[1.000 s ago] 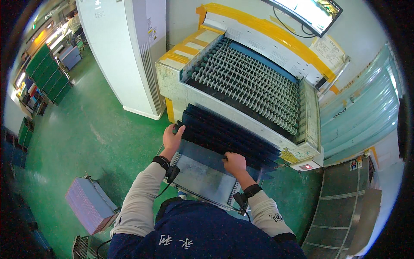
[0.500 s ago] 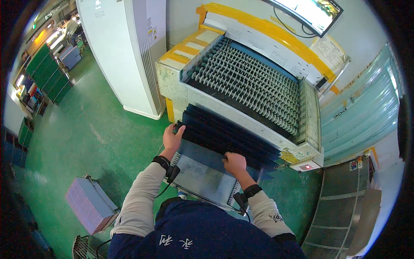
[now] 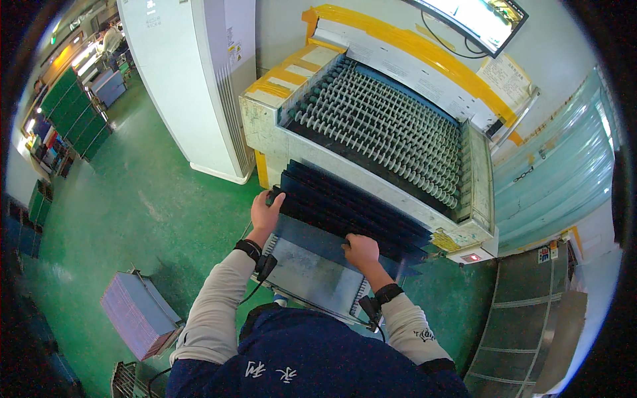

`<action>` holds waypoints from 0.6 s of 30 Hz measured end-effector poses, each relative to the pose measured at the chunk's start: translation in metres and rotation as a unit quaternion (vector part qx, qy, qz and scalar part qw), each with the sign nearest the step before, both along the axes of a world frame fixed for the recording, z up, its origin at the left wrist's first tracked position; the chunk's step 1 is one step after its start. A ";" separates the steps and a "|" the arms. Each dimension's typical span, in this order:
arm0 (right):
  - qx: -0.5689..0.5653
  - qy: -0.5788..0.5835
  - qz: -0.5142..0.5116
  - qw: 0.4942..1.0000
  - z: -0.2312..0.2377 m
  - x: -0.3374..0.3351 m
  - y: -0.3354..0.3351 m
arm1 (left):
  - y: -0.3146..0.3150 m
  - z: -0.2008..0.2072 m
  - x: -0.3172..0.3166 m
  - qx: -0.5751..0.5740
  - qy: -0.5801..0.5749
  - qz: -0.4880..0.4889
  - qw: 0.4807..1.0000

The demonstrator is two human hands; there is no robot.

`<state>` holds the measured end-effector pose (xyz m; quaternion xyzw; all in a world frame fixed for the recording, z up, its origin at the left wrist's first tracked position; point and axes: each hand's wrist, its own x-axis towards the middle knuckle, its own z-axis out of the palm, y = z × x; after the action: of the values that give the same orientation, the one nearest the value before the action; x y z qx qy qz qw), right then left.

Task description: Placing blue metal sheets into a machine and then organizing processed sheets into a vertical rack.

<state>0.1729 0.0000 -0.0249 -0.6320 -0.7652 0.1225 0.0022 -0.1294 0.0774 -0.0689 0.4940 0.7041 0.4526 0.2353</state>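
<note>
Several thin dark panels point(image 3: 345, 205) stand on edge, one behind another, in a slotted metal rack point(image 3: 302, 265) with toothed sides. My left hand point(image 3: 265, 212) is closed on the upper left corner of the nearest dark panel, thumb and fingers pinching its edge. Farther right, my right hand point(image 3: 363, 252) has curled fingers on the same panel's top edge; its fingertips are partly hidden. Just beyond the panels is a roller conveyor machine point(image 3: 378, 126) with rows of pale wheels. Black straps with small devices and cables circle both wrists.
A tall white cabinet unit point(image 3: 179, 79) stands left of the machine. Stacked panels point(image 3: 141, 315) rest on the green floor at lower left. Clear plastic curtain strips point(image 3: 564, 166) hang at right, above grey panels point(image 3: 521, 325). A monitor point(image 3: 478, 20) is mounted above.
</note>
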 end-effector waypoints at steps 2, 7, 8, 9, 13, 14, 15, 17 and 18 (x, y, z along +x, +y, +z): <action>-0.006 -0.002 -0.003 1.000 0.002 -0.001 0.000 | 0.000 0.000 0.000 -0.005 -0.003 0.000 1.000; -0.004 0.002 -0.005 1.000 0.007 -0.003 -0.001 | 0.001 -0.003 0.000 -0.002 -0.010 0.001 1.000; -0.007 0.000 -0.006 1.000 0.009 -0.003 -0.001 | 0.001 -0.004 0.000 -0.002 -0.009 0.002 1.000; -0.009 -0.002 -0.006 1.000 0.010 -0.004 -0.001 | 0.002 -0.005 -0.001 0.001 -0.009 0.003 1.000; -0.001 0.002 -0.005 1.000 0.008 -0.003 -0.002 | 0.002 -0.006 0.000 0.002 -0.008 0.003 1.000; 0.000 0.003 -0.005 1.000 0.007 -0.002 -0.002 | 0.002 -0.006 0.000 0.000 -0.009 0.003 1.000; 0.001 0.004 -0.006 1.000 0.006 -0.002 -0.001 | 0.002 -0.006 0.001 0.002 -0.005 0.004 1.000; 0.000 0.002 -0.005 1.000 0.004 -0.001 0.000 | 0.002 -0.006 0.001 0.006 0.001 0.007 1.000; -0.001 0.001 -0.005 1.000 0.003 -0.001 0.000 | 0.002 -0.006 0.000 0.007 0.000 0.007 1.000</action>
<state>0.1720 -0.0001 -0.0217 -0.6357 -0.7619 0.1242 0.0030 -0.1290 0.0794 -0.0745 0.4910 0.7044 0.4587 0.2287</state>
